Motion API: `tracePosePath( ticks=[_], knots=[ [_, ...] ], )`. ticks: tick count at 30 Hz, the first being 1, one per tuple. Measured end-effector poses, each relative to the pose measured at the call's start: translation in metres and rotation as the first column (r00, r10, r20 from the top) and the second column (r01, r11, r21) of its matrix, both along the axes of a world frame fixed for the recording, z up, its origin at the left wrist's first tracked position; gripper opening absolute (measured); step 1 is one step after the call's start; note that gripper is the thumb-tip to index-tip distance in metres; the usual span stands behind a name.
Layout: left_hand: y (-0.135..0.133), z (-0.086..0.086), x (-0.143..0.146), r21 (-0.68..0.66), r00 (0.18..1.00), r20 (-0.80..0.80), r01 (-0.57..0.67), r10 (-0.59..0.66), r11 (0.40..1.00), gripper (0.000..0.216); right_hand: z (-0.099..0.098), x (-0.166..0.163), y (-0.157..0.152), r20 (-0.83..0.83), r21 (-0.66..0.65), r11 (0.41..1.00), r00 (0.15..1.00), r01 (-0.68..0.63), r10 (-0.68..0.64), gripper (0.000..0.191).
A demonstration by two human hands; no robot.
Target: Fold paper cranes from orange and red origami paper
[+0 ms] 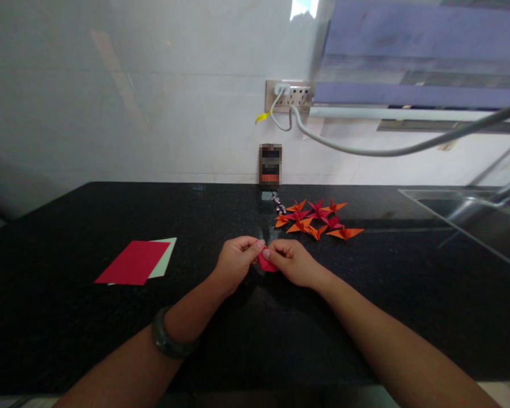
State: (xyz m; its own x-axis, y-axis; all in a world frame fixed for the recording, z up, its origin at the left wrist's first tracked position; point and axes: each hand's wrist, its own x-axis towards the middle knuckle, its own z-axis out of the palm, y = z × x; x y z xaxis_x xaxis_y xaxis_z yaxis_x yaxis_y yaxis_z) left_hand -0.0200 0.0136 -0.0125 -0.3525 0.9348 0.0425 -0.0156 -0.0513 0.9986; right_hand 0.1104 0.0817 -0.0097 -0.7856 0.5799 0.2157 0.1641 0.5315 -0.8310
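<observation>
My left hand [237, 262] and my right hand [292, 262] meet over the black countertop [68, 317], both pinching a small folded piece of red paper [265, 263] between thumbs and fingers. Most of that paper is hidden by my fingers. A dark band sits on my left wrist [169, 341]. Just beyond my hands lies a cluster of several folded orange and red paper cranes [317, 220]. To the left, a flat red paper sheet [132, 262] lies on top of a pale sheet [166, 258].
A small dark object [270, 165] leans upright against the wall at the counter's back edge. A wall socket [289, 96] above it has a white plug and a grey cable trailing right. A steel sink [471, 212] is set into the counter at far right.
</observation>
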Motion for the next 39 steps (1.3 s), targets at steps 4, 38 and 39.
tracePosePath(
  ticks=[4, 38, 39],
  knots=[
    [0.001, -0.003, -0.001, 0.012, 0.998, 0.056, -0.032, 0.031, 0.999, 0.019, -0.002, 0.003, 0.001, -0.007, 0.004, 0.999, 0.999, -0.043, 0.043, 0.026],
    [0.004, -0.004, -0.003, -0.019, 0.987, 0.143, -0.073, 0.075, 0.997, 0.023, -0.01, -0.001, 0.004, -0.051, -0.114, 0.989, 0.994, 0.095, -0.102, 0.02],
    [0.004, -0.004, -0.003, -0.026, 0.987, 0.142, -0.07, 0.073, 0.997, 0.024, -0.009, -0.001, 0.004, -0.073, -0.125, 0.985, 0.989, 0.118, -0.128, 0.018]
  ],
)
